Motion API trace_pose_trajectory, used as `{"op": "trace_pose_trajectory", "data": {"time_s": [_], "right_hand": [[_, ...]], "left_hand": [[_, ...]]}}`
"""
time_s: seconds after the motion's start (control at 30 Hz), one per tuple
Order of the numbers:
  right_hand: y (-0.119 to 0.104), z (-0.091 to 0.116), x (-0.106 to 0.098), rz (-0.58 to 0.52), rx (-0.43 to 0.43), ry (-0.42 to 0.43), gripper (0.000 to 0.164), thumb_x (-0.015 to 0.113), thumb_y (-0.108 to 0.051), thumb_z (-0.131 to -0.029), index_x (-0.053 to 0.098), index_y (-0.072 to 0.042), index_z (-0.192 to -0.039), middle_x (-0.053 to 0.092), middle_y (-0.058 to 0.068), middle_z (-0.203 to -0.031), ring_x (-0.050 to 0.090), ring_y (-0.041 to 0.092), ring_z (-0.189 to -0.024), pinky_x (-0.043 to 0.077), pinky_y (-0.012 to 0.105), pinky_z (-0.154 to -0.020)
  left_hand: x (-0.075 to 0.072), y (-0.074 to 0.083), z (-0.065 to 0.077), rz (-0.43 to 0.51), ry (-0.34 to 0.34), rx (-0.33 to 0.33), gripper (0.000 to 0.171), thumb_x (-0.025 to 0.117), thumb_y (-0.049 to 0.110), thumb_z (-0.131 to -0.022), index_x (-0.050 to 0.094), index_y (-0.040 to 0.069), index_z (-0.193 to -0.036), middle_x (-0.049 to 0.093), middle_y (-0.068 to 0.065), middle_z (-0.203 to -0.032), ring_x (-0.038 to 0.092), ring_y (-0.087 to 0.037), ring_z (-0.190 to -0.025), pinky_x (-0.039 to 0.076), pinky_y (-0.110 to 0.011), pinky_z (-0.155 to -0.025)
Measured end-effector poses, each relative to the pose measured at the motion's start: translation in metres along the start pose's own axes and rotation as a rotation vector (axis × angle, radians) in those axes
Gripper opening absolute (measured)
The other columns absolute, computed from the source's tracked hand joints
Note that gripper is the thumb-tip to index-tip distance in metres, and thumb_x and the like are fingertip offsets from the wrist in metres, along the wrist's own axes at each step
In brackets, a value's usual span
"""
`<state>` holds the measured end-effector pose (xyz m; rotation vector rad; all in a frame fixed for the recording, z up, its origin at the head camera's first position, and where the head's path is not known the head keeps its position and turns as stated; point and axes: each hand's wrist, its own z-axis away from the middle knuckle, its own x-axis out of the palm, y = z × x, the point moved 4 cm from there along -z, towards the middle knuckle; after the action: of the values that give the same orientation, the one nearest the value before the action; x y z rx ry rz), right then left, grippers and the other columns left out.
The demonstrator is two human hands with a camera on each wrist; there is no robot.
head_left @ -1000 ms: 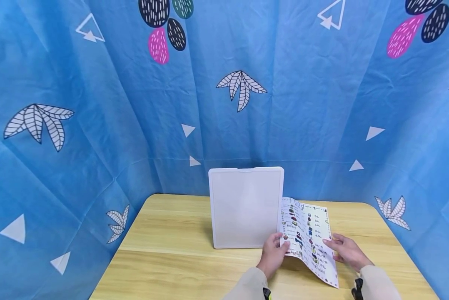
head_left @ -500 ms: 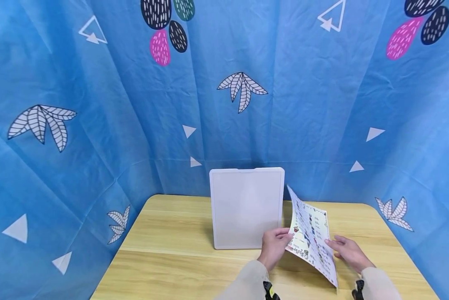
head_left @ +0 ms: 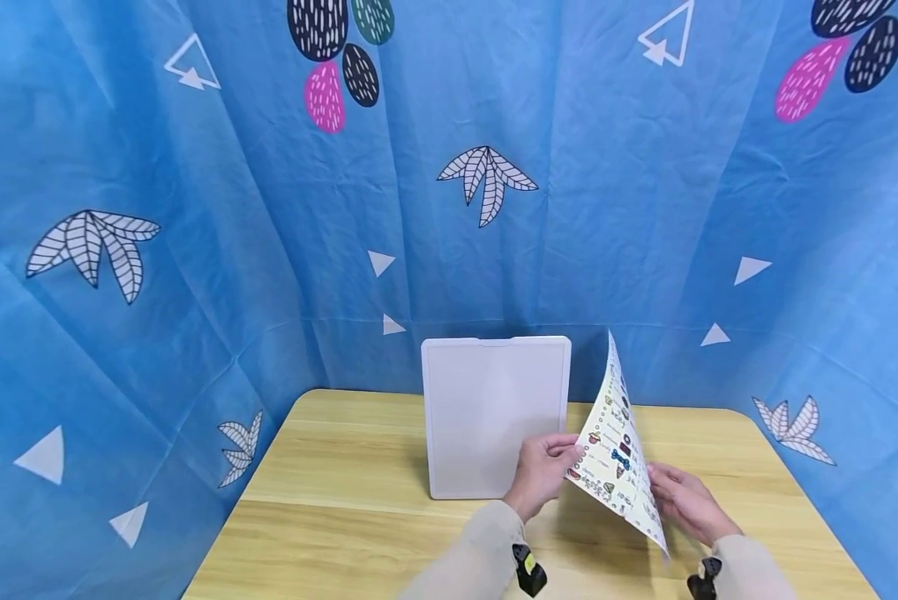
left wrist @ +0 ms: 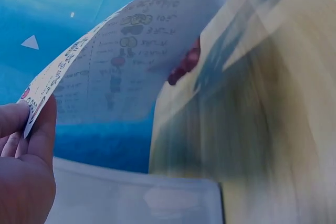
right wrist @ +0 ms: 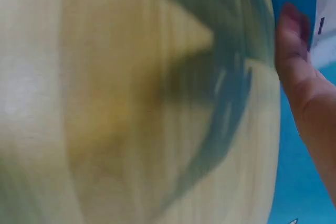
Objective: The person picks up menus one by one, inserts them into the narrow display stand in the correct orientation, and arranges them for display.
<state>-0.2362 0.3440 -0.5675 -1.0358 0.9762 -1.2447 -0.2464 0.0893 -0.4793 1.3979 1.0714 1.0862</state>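
A handwritten paper menu [head_left: 617, 454], covered in small coloured drawings, words and figures, bows between my hands above the right half of the table. Its left side is raised. My left hand [head_left: 542, 475] pinches the left edge between thumb and fingers, plainly visible in the left wrist view [left wrist: 29, 150]. At the opposite edge, my right hand [head_left: 689, 504] holds the sheet low down; its fingers [left wrist: 185, 69] show beneath the paper in the left wrist view, with the thumb hidden there. The sheet's pale back [left wrist: 105, 77] faces the left wrist camera.
A white framed board [head_left: 494, 417] stands upright just left of the menu, its right side overlapped by my left hand. Under everything lies a light wooden table [head_left: 329, 500]. Blue patterned cloth [head_left: 486, 275] hangs behind and on both sides.
The left side of the menu has lifted and swung to the right, so the sheet bows more steeply. My left hand has risen with that edge; my right hand has stayed almost in place.
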Motion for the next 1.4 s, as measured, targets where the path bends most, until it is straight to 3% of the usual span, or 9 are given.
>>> {"op": "trace_pose_trajectory", "data": {"time_s": [0.13,0.37,0.4,0.6,0.77,0.87,1.07,1.2,1.4], "right_hand": [[-0.011,-0.002,-0.006,0.024,-0.019,0.098,0.067,0.051,-0.020,-0.106,0.016,0.020,-0.148,0.062,0.010,-0.117,0.063,0.004,-0.096,0.055,0.029,-0.089],[-0.031,-0.003,-0.022,-0.013,-0.048,0.180,0.071,0.056,-0.021,-0.104,0.016,0.017,-0.149,0.064,-0.012,-0.098,0.061,-0.002,-0.088,0.055,0.023,-0.084],[-0.033,-0.003,-0.024,-0.030,-0.058,0.189,0.066,0.057,-0.020,-0.104,0.024,0.017,-0.147,0.064,-0.014,-0.095,0.062,-0.002,-0.087,0.055,0.023,-0.083],[-0.057,-0.004,-0.032,-0.127,-0.130,0.211,0.027,0.062,-0.016,-0.101,0.053,-0.001,-0.120,0.069,-0.013,-0.088,0.066,0.002,-0.084,0.057,0.023,-0.079],[-0.079,-0.004,-0.041,-0.183,-0.177,0.240,0.003,0.065,-0.017,-0.099,0.063,-0.016,-0.101,0.070,-0.012,-0.085,0.067,0.004,-0.080,0.057,0.022,-0.075],[-0.091,-0.004,-0.045,-0.206,-0.220,0.254,0.007,0.066,-0.016,-0.098,0.066,-0.021,-0.094,0.071,-0.011,-0.084,0.068,0.004,-0.078,0.057,0.022,-0.072],[-0.110,-0.004,-0.053,-0.283,-0.312,0.260,0.010,0.068,-0.009,-0.095,0.067,-0.016,-0.088,0.071,-0.007,-0.082,0.069,0.007,-0.074,0.058,0.022,-0.069],[-0.118,-0.004,-0.055,-0.355,-0.345,0.228,0.012,0.068,-0.002,-0.094,0.065,-0.009,-0.084,0.071,-0.002,-0.081,0.070,0.009,-0.073,0.058,0.023,-0.069],[-0.134,-0.003,-0.050,-0.357,-0.397,0.147,0.013,0.065,0.002,-0.094,0.067,-0.005,-0.083,0.071,0.001,-0.082,0.071,0.011,-0.074,0.059,0.024,-0.071]], "left_hand": [[-0.012,0.007,-0.002,-0.065,0.014,0.021,0.018,0.074,0.004,-0.088,0.075,-0.002,-0.105,0.076,-0.009,-0.089,0.072,-0.012,-0.079,0.057,-0.021,-0.069],[-0.027,0.016,-0.003,-0.169,0.000,0.088,0.019,0.073,0.002,-0.089,0.075,-0.001,-0.108,0.076,-0.010,-0.093,0.073,-0.011,-0.079,0.057,-0.020,-0.069],[-0.029,0.016,-0.003,-0.176,-0.002,0.090,0.019,0.073,0.002,-0.089,0.075,-0.001,-0.108,0.076,-0.010,-0.094,0.073,-0.011,-0.079,0.057,-0.020,-0.069],[-0.037,0.019,-0.003,-0.212,-0.015,0.116,0.019,0.071,0.000,-0.089,0.074,-0.002,-0.108,0.076,-0.012,-0.095,0.073,-0.013,-0.079,0.057,-0.020,-0.069],[-0.042,0.023,-0.003,-0.245,-0.019,0.140,0.018,0.071,0.000,-0.090,0.074,-0.002,-0.108,0.076,-0.012,-0.095,0.074,-0.012,-0.078,0.057,-0.020,-0.069],[-0.046,0.025,-0.003,-0.268,-0.006,0.161,0.017,0.072,0.002,-0.090,0.075,-0.002,-0.107,0.076,-0.012,-0.094,0.073,-0.011,-0.077,0.057,-0.019,-0.068],[-0.059,0.030,-0.008,-0.313,0.057,0.170,0.014,0.076,0.007,-0.088,0.078,0.001,-0.101,0.076,-0.008,-0.087,0.071,-0.008,-0.071,0.055,-0.018,-0.061],[-0.072,0.032,-0.011,-0.358,0.097,0.139,0.012,0.079,0.013,-0.087,0.080,0.005,-0.096,0.075,-0.001,-0.079,0.068,-0.005,-0.066,0.052,-0.019,-0.055],[-0.089,0.038,-0.016,-0.381,0.129,0.131,0.012,0.082,0.015,-0.084,0.080,0.006,-0.093,0.074,0.000,-0.075,0.065,-0.005,-0.062,0.051,-0.019,-0.053]]}}
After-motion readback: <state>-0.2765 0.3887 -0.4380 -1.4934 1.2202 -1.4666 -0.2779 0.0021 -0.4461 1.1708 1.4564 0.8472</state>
